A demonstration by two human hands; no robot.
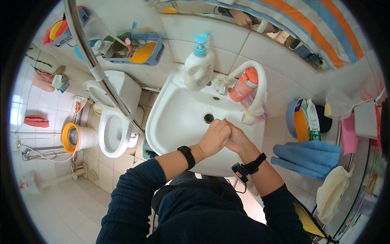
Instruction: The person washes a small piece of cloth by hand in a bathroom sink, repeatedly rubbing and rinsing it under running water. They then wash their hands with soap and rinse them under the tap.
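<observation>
Over the front part of the white washbasin point(170, 110), my two hands are pressed together. My left hand point(214, 137) is closed, its knuckles up, against the fingers of my right hand point(239, 138), which is closed too. A small pale spot shows between them, too small to name; what they hold, if anything, is hidden. The drain hole point(208, 118) lies just beyond my hands. To their right the white curved faucet point(260, 87) hangs its spout over the basin. A red bottle point(243, 85) stands under the faucet's bend.
A white pump bottle point(199, 69) stands on the basin's back left corner. At left are a toilet point(115, 132), a metal pole point(91, 65) and a bucket point(85, 139). A blue-grey wall basket point(136, 49) holds brushes. Blue towels point(306, 158) hang at right, below tubes point(313, 120).
</observation>
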